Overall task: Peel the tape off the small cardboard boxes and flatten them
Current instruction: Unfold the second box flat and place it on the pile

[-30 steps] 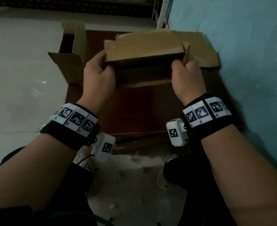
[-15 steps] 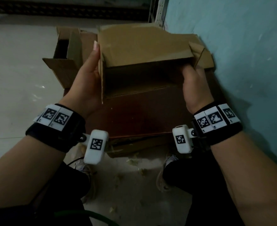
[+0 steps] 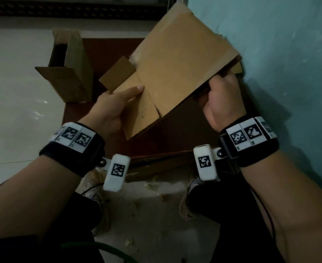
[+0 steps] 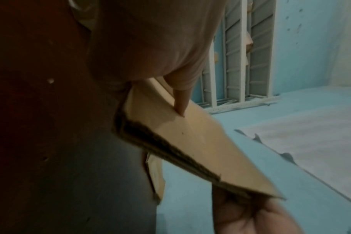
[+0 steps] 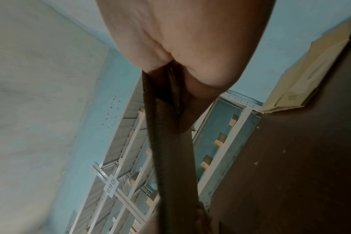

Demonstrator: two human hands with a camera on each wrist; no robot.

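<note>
A small brown cardboard box (image 3: 177,61), pressed nearly flat, is held tilted in the air between both hands. My left hand (image 3: 116,103) grips its near left flap with the thumb lying on top. The left wrist view shows that flap (image 4: 190,142) with the thumb (image 4: 180,101) pressing on it. My right hand (image 3: 222,97) grips the box's right edge, fingers curled under it. In the right wrist view the cardboard (image 5: 170,150) runs edge-on out of the palm. Whether any tape is on the box I cannot tell.
A second open cardboard box (image 3: 69,67) stands upright at the back left of the dark red board (image 3: 92,111). A blue-green wall (image 3: 289,73) runs close on the right. Pale floor lies to the left. Metal shelving (image 5: 130,174) stands beyond.
Both hands have lifted the box and turned it clockwise, raising its far right corner. The box has gone from open and box-shaped to nearly flat. The left hand's thumb now lies on the flap.
</note>
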